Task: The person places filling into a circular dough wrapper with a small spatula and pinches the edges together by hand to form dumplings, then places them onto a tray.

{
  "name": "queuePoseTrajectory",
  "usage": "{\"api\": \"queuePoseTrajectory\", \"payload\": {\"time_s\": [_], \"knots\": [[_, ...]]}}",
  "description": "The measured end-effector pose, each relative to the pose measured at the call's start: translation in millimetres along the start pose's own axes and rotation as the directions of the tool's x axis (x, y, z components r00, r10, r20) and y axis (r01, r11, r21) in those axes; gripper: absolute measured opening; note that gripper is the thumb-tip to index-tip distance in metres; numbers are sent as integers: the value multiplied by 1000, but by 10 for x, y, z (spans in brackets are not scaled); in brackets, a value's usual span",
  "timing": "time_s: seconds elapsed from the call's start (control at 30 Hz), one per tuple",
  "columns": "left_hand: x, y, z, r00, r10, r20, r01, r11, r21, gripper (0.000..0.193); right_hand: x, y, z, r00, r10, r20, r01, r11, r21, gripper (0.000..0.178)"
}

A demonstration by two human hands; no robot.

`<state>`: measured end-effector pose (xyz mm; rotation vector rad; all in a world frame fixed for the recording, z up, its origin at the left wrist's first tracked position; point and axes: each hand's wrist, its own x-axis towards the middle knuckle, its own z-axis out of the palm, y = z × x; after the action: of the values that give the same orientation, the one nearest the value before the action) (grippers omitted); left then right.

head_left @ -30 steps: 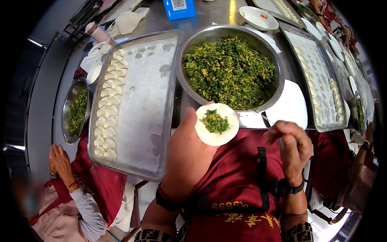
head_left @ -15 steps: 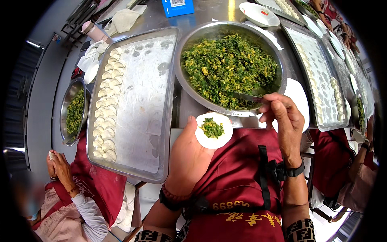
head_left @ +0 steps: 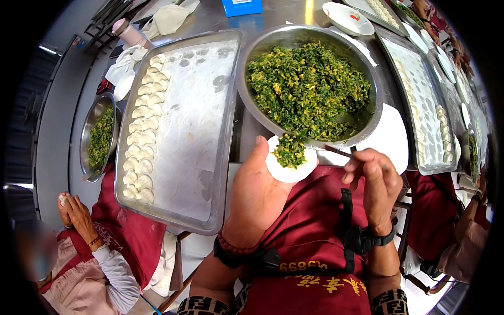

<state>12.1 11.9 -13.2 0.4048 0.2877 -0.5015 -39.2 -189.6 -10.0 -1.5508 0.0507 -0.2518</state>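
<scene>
My left hand (head_left: pixel 258 197), palm up, carries a round white dumpling wrapper (head_left: pixel 283 174) on its fingers. A mound of chopped green and yellow filling (head_left: pixel 290 150) lies on the wrapper, reaching its far edge. My right hand (head_left: pixel 375 181) pinches a narrow metal spatula (head_left: pixel 338 151), which points left toward the wrapper; its far end is hard to make out. Just beyond both hands stands a large steel bowl (head_left: pixel 255 109) heaped with the same filling. At left, a metal tray (head_left: pixel 197 142) bears a column of folded dumplings (head_left: pixel 143 137) along its left side.
A smaller bowl of filling (head_left: pixel 100 137) stands left of the tray, near a co-worker's clasped hands (head_left: pixel 79 215). Another dumpling tray (head_left: pixel 428 105) lies at right. A patterned bowl (head_left: pixel 348 19), a blue stand (head_left: pixel 242 7) and a pink bottle (head_left: pixel 130 34) sit farther back.
The spatula has come out of the bowl's filling and down toward the wrapper. The filling on the wrapper is now a larger mound. The scene has shifted slightly in view.
</scene>
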Motion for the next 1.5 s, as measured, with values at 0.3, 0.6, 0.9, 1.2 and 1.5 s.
{"api": "queuePoseTrajectory", "payload": {"time_s": [0.3,0.6,0.9,1.2,1.5], "knots": [[-18,12,13,1000,18,-3,-18,1000,-6,49,-280,15,-65,786,-405,466,605,659,-447,22],[-22,-1,-28,1000,1,17,-1,999,-32,49,-353,52,-106,905,-371,209,418,866,-273,28],[-7,-42,-6,999,41,15,-40,998,-40,49,-328,76,-100,952,-240,190,288,914,-286,23],[-35,-13,-62,1000,-1,7,1,1000,-18,53,-368,107,-107,795,-410,446,590,694,-413,23],[-67,-40,-106,999,12,-39,-12,1000,12,59,-299,55,-41,795,-407,450,588,697,-410,25]]}}
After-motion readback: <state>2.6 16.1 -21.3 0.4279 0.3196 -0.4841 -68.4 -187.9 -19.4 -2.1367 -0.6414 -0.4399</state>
